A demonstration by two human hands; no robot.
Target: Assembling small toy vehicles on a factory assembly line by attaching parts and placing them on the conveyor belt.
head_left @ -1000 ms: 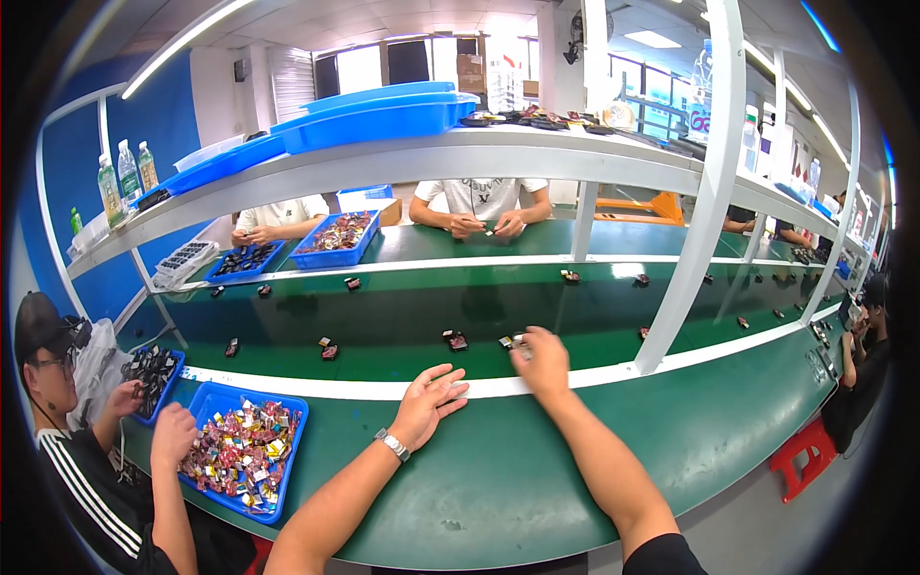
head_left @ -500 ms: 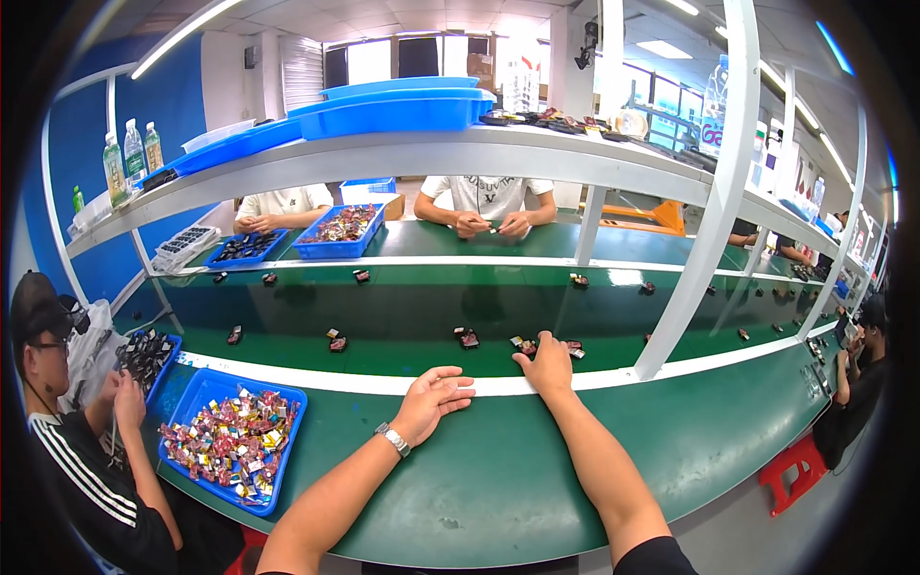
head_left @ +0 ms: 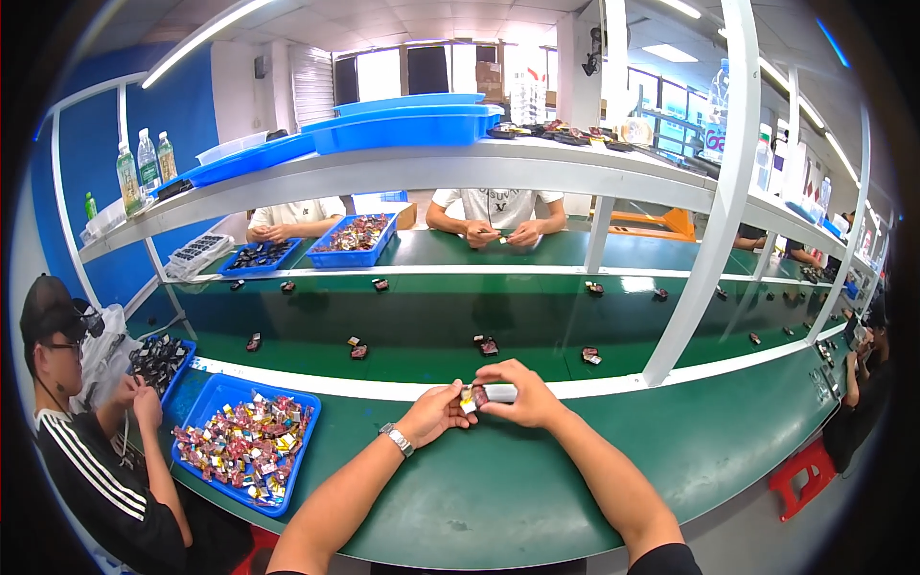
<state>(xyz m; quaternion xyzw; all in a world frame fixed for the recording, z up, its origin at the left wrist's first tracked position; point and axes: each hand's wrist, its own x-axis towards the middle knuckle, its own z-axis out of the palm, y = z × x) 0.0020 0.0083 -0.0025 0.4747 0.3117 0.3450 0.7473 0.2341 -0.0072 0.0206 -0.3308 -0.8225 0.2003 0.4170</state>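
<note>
Above the near bench edge of the belt, a small dark-red part with a white-and-yellow label (head_left: 472,399) sits between my two hands. My left hand (head_left: 433,418), with a metal watch on its wrist, grips the part from the left with thumb and fingers. From the other side my right hand (head_left: 527,397) curls over it, fingertips on its right edge. The part's exact kind is too small to make out. Similar small parts lie on the green belt beyond, among them one (head_left: 487,345) straight ahead and one (head_left: 590,356) to the right.
At left, a blue tray (head_left: 311,401) holds many wrapped pieces. A co-worker (head_left: 105,450) sits beside it, near a tray of black parts (head_left: 161,366). A white post (head_left: 704,211) rises at right; a shelf (head_left: 460,172) spans above the belt. Other people work across it.
My right hand has come back from the belt with a part and brought it to my left hand. My left hand now grips it too. The belt parts have shifted right in view.
</note>
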